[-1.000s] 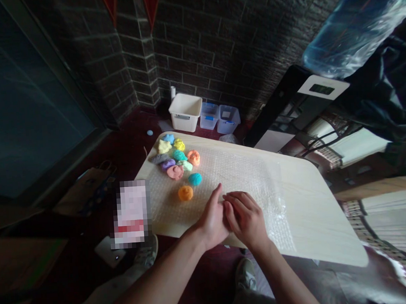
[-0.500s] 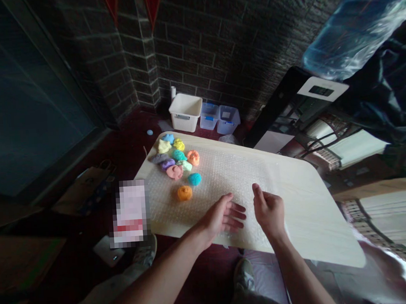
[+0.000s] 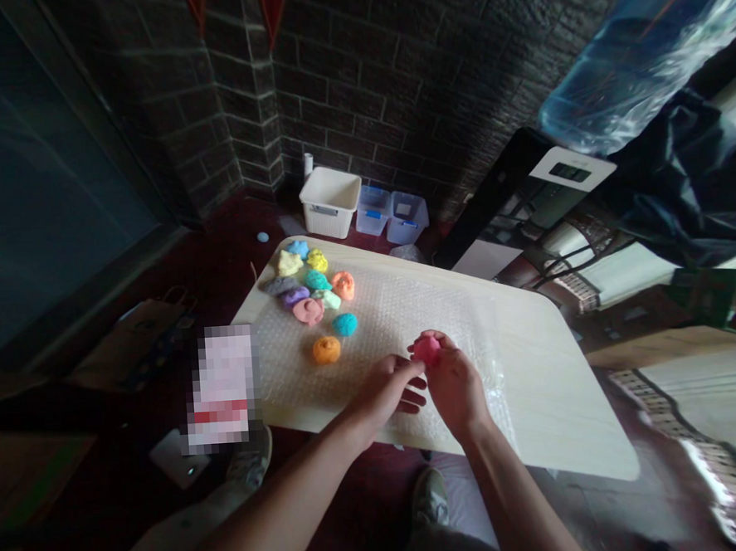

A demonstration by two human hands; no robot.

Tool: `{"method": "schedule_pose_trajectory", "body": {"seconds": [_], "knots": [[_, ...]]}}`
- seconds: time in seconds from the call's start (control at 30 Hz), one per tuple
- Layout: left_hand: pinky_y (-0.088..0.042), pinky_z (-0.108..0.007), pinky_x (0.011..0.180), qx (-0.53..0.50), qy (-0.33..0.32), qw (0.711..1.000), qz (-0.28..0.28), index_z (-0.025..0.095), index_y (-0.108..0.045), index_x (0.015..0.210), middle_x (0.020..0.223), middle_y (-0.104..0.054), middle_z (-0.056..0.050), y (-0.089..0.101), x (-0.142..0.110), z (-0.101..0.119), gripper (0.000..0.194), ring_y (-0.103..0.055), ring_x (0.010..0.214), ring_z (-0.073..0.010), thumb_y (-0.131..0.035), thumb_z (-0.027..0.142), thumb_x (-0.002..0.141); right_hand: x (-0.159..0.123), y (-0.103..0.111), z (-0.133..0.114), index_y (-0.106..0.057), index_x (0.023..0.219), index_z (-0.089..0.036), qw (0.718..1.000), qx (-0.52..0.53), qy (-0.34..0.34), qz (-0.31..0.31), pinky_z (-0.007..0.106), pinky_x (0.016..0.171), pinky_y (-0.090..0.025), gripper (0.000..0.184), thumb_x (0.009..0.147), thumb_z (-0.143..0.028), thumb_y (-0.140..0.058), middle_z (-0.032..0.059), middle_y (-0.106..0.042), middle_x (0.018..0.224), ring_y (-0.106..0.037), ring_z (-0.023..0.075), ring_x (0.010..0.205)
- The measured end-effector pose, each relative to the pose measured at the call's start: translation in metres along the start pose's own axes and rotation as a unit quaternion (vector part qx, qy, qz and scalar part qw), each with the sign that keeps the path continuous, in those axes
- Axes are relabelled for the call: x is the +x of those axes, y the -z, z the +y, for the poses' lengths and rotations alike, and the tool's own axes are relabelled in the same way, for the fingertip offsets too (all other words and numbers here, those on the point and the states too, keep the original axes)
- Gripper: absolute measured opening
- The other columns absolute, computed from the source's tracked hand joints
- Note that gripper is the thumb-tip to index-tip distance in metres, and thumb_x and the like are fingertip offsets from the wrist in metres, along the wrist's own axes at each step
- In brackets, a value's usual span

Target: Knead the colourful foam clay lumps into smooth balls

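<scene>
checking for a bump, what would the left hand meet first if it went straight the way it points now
Likely the right hand, holding the pink lump; the left hand looks very close to both, though depth is unclear.

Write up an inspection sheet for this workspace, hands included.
Surface: pale wooden table, bubble wrap over part of it.
Job's things: pink lump in the right hand; eleven other coloured lumps at the table's left side, among them an orange lump and a turquoise lump nearer the hands.
Clutter: pixelated item by the table's left edge, unreadable; white basket on the floor.
Right hand: fingers around the pink lump.
Left hand: fingers partly spread, thumb beside the lump; contact unclear.
Cables: nothing seen for certain.
Surroundings: dark brick wall; black plastic at right.
</scene>
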State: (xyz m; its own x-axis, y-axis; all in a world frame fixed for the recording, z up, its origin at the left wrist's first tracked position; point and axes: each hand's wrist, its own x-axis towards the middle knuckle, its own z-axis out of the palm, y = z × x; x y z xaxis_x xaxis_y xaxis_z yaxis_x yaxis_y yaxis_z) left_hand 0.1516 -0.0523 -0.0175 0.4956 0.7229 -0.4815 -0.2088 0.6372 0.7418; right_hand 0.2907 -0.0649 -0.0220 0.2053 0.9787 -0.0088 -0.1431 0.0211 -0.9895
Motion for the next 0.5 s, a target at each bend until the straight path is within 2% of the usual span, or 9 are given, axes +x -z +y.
{"method": "schedule_pose_trajectory", "body": {"seconds": [0.07, 0.13, 0.3, 0.4, 0.5], "knots": [[-0.054, -0.029, 0.065, 0.021, -0.037, 0.999, 0.004, 0.015, -0.064, 0.102, 0.097, -0.075, -0.011, -0.001, 0.000, 0.000, 0.027, -0.074, 0.072, -0.0194, -0.074, 0.035, 0.087, -0.003, -0.002, 0.002, -0.059, 0.113, -0.023, 1.000, -0.012, -0.017, -0.013, 0.037, 0.063, -0.055, 0.024, 0.094, -0.033, -0.048, 0.0106, -0.076, 0.100, -0.073, 0.0282, 0.085], [-0.056, -0.030, 0.067, 0.025, -0.085, 0.996, 0.013, 0.015, -0.063, 0.106, 0.101, -0.074, -0.011, -0.001, 0.001, -0.001, 0.032, -0.074, 0.076, -0.0195, -0.077, 0.036, 0.087, -0.006, -0.004, 0.002, -0.059, 0.119, -0.023, 0.999, -0.016, -0.027, -0.013, 0.035, 0.063, -0.055, 0.027, 0.094, -0.034, -0.053, 0.0124, -0.078, 0.113, -0.075, 0.0292, 0.093], [-0.058, -0.028, 0.066, 0.019, -0.169, 0.985, 0.010, 0.016, -0.065, 0.114, 0.102, -0.073, -0.009, 0.002, 0.008, -0.005, 0.047, -0.072, 0.078, -0.0179, -0.080, 0.050, 0.086, -0.007, -0.003, -0.003, -0.067, 0.121, -0.026, 0.999, 0.005, -0.035, -0.009, 0.043, 0.090, -0.059, 0.028, 0.095, -0.035, -0.064, 0.0101, -0.075, 0.132, -0.072, 0.0295, 0.117], [-0.059, -0.028, 0.067, 0.033, -0.190, 0.981, 0.025, 0.015, -0.067, 0.103, 0.102, -0.073, -0.010, 0.005, 0.012, -0.006, 0.045, -0.072, 0.083, -0.0185, -0.082, 0.053, 0.084, -0.006, 0.002, -0.006, -0.070, 0.123, -0.027, 0.998, -0.056, 0.013, 0.007, 0.047, 0.099, -0.058, 0.029, 0.096, -0.034, -0.067, 0.0095, -0.072, 0.136, -0.069, 0.0289, 0.121], [-0.061, -0.030, 0.068, 0.014, -0.201, 0.977, 0.067, 0.015, -0.065, 0.096, 0.098, -0.073, -0.010, 0.008, 0.014, -0.007, 0.046, -0.072, 0.080, -0.0188, -0.087, 0.050, 0.078, -0.009, 0.004, -0.009, -0.069, 0.129, -0.029, 0.983, -0.156, 0.095, 0.007, 0.049, 0.096, -0.061, 0.034, 0.096, -0.026, -0.065, 0.0101, -0.070, 0.138, -0.069, 0.0295, 0.121]]}}
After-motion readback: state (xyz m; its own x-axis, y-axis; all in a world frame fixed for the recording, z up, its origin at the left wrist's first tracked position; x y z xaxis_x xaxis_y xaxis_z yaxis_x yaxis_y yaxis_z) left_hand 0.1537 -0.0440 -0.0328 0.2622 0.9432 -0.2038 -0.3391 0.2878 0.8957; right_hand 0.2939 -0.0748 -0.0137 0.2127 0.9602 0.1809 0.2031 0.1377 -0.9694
